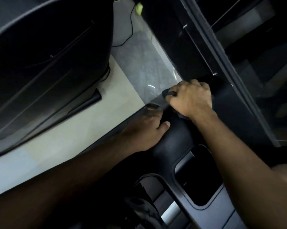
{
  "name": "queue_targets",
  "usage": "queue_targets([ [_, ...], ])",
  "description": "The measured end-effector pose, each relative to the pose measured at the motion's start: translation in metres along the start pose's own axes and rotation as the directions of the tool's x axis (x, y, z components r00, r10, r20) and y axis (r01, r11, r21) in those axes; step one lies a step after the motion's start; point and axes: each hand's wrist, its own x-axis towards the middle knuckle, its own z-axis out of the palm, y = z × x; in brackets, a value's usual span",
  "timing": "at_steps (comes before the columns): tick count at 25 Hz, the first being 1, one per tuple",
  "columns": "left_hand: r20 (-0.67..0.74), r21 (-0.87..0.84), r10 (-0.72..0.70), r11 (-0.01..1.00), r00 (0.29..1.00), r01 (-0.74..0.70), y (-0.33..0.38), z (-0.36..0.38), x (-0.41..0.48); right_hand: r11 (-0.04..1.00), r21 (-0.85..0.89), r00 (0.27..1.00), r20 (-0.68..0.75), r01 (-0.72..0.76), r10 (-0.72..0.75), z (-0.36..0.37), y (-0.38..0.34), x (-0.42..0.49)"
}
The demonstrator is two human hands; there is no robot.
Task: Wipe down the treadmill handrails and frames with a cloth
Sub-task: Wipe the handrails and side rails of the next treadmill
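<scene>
Wiping the black treadmill frame, with the job only partly done.

The dark, crumpled cloth [166, 95] sits in the middle of the frame, a bit to the right, bunched up so it has no clear long side. The right hand [191, 100] is closed around it and presses it on the black, smooth, plastic treadmill handrail [174, 138]. That rail runs from the lower middle up toward the centre. The left hand [146, 129] lies flat and open on the rail just below, holding nothing. I think the wiping is under way here, and the tall black frame post [197, 47] in the upper right looks still to do. Pale floor tiles [89, 129] show on the left.
</scene>
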Motion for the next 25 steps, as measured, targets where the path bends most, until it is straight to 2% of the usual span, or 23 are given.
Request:
queue_targets([
  [1, -0.008, -0.006, 0.007, 1.000, 1.000, -0.007, 0.002, 0.001, 0.003, 0.999, 0.033, 1.000, -0.015, -0.021, 0.022, -0.001, 0.007, 0.003],
  [3, -0.004, -0.007, 0.028, 1.000, 1.000, -0.028, 0.011, 0.001, 0.007, 0.951, 0.140, 0.961, 0.039, -0.275, 0.272, -0.015, 0.032, 0.018],
  [4, -0.002, 0.006, 0.043, 0.999, 0.999, -0.043, 0.014, 0.001, 0.010, 0.925, 0.158, 0.938, 0.060, -0.347, 0.341, -0.017, 0.038, 0.021],
  [7, 0.013, 0.038, 0.085, 0.996, 0.996, -0.085, 0.024, 0.003, 0.016, 0.958, 0.154, 0.967, -0.039, -0.243, 0.252, 0.000, 0.025, -0.003],
  [8, 0.019, 0.043, 0.094, 0.995, 0.995, -0.094, 0.026, 0.004, 0.019, 0.923, 0.250, 0.945, -0.077, -0.291, 0.319, 0.008, 0.028, -0.011],
  [9, 0.028, 0.049, 0.099, 0.994, 0.995, -0.100, 0.026, 0.005, 0.020, 0.842, 0.373, 0.890, -0.082, -0.391, 0.449, 0.011, 0.036, -0.017],
  [10, 0.036, 0.053, 0.102, 0.993, 0.994, -0.104, 0.026, 0.006, 0.020, 0.707, 0.496, 0.799, -0.042, -0.505, 0.600, 0.013, 0.050, -0.021],
  [12, 0.046, 0.065, 0.112, 0.991, 0.993, -0.115, 0.026, 0.007, 0.018, 0.410, 0.610, 0.595, 0.129, -0.678, 0.793, 0.022, 0.073, -0.036],
  [13, 0.046, 0.061, 0.115, 0.991, 0.992, -0.118, 0.026, 0.007, 0.017, 0.345, 0.597, 0.547, 0.194, -0.724, 0.814, 0.025, 0.076, -0.045],
  [14, 0.052, 0.054, 0.114, 0.992, 0.992, -0.116, 0.025, 0.007, 0.017, 0.344, 0.560, 0.537, 0.223, -0.754, 0.814, 0.028, 0.075, -0.053],
  [15, 0.058, 0.046, 0.111, 0.992, 0.992, -0.114, 0.025, 0.006, 0.015, 0.381, 0.526, 0.559, 0.231, -0.760, 0.797, 0.028, 0.070, -0.060],
  [18, 0.063, 0.030, 0.088, 0.995, 0.994, -0.090, 0.024, -0.001, 0.003, 0.556, 0.524, 0.720, 0.175, -0.646, 0.672, 0.015, 0.056, -0.069],
  [20, 0.071, 0.029, 0.085, 0.996, 0.994, -0.087, 0.023, -0.006, -0.008, 0.680, 0.516, 0.824, 0.098, -0.521, 0.557, 0.003, 0.034, -0.081],
  [22, 0.077, 0.047, 0.096, 0.994, 0.992, -0.100, 0.023, -0.010, -0.024, 0.832, 0.442, 0.926, -0.010, -0.335, 0.378, -0.007, 0.001, -0.103],
  [23, 0.066, 0.051, 0.111, 0.992, 0.992, -0.115, 0.023, -0.013, -0.033, 0.864, 0.436, 0.953, -0.044, -0.253, 0.301, -0.012, -0.013, -0.115],
  [25, 0.002, 0.022, 0.157, 0.987, 0.988, -0.157, 0.020, -0.019, -0.049, 0.812, 0.554, 0.963, -0.062, -0.185, 0.262, -0.024, -0.024, -0.138],
])
